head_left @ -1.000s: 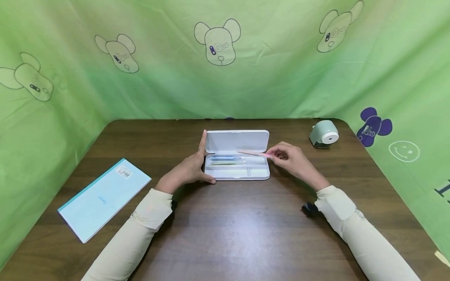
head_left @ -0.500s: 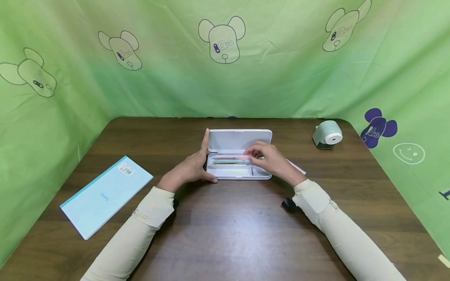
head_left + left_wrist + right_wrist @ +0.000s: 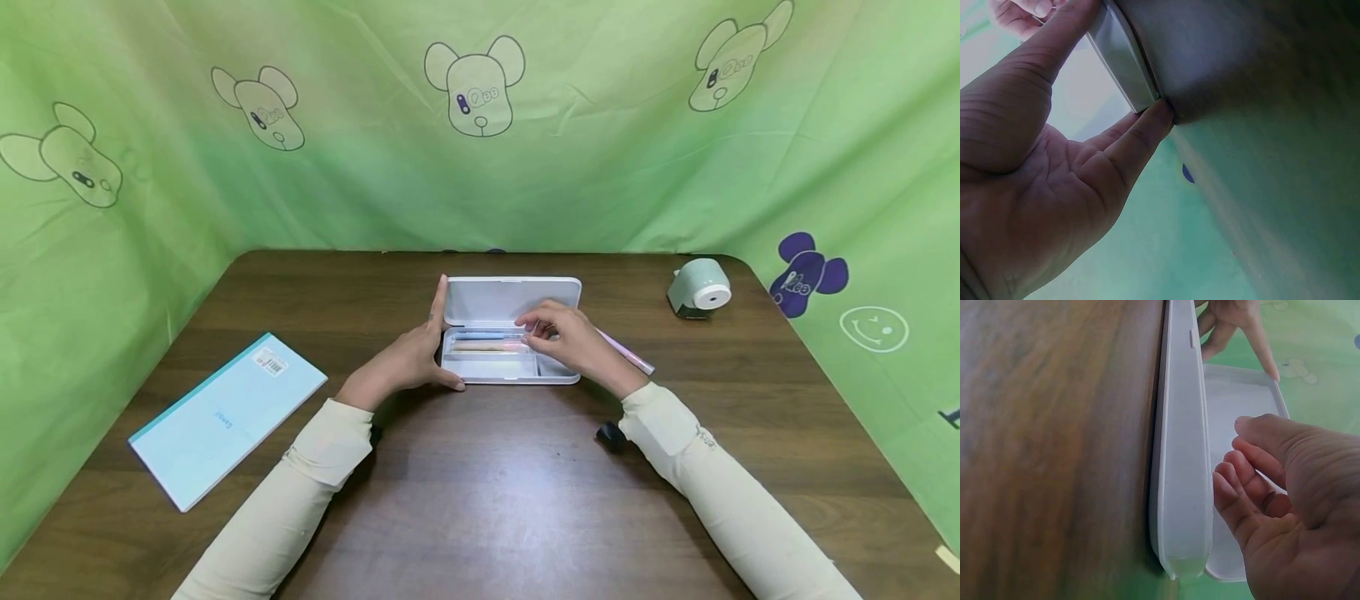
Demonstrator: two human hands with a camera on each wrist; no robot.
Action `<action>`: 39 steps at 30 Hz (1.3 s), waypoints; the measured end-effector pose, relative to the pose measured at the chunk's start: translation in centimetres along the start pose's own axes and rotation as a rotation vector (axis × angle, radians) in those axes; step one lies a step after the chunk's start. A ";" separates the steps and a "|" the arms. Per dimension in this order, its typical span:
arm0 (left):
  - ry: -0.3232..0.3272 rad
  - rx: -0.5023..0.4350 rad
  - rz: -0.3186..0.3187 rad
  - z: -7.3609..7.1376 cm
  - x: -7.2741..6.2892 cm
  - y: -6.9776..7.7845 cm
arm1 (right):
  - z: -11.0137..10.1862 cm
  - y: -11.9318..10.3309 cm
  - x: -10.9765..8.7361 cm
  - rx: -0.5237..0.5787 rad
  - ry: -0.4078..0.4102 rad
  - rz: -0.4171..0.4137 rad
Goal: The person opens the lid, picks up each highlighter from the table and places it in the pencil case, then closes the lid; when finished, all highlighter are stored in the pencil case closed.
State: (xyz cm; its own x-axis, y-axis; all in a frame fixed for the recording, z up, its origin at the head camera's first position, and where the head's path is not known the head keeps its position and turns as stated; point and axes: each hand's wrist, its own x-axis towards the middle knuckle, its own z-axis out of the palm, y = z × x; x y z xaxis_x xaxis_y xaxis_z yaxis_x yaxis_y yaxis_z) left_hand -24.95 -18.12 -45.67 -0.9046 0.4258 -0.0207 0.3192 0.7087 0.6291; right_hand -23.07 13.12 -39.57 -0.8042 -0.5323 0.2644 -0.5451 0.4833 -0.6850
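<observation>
A white pencil case (image 3: 491, 367) lies open on the table in the head view, its lid (image 3: 480, 302) standing up at the back. My left hand (image 3: 401, 358) spans its left end, thumb on the front edge and straight fingers against the lid, as the left wrist view (image 3: 1125, 56) also shows the case. Over the right half is my right hand (image 3: 566, 335), its fingers loosely bent beside a pink-ended pencil (image 3: 491, 344). In the right wrist view nothing shows between that hand's (image 3: 1297, 487) fingertips. Blue pencils (image 3: 480, 335) lie in the rear compartment.
A pink stick (image 3: 628, 352), partly hidden by the right hand, lies right of the case. At the back right stands a green pencil sharpener (image 3: 699, 287). A light-blue notebook (image 3: 228, 421) lies on the left. Green cloth (image 3: 360, 192) hangs behind the table.
My right hand has moved left over the case with the pink-ended pencil, which now lies among the others inside. My left hand stays at the case's left end.
</observation>
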 end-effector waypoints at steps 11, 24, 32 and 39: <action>0.005 0.003 0.014 0.2 0.0 -0.3 | -1.2 0.7 -1.6 -0.038 0.063 -0.030; -0.001 -0.004 0.002 0.1 -0.1 -0.3 | -5.6 3.6 -7.3 -0.138 0.181 0.012; -0.011 0.000 0.004 -0.8 -1.1 1.5 | -8.5 4.7 -11.1 -0.190 0.216 0.094; -0.025 -0.004 0.000 -0.8 -1.0 1.6 | -9.6 5.0 -12.1 -0.141 0.101 0.226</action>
State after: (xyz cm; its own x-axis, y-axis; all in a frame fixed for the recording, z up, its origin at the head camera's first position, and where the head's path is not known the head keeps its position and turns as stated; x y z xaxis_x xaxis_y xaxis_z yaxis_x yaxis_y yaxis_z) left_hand -23.76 -17.83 -44.06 -0.8972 0.4399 -0.0401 0.3180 0.7062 0.6326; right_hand -18.32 28.69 -39.69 -0.9249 -0.3312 0.1869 -0.3710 0.6776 -0.6350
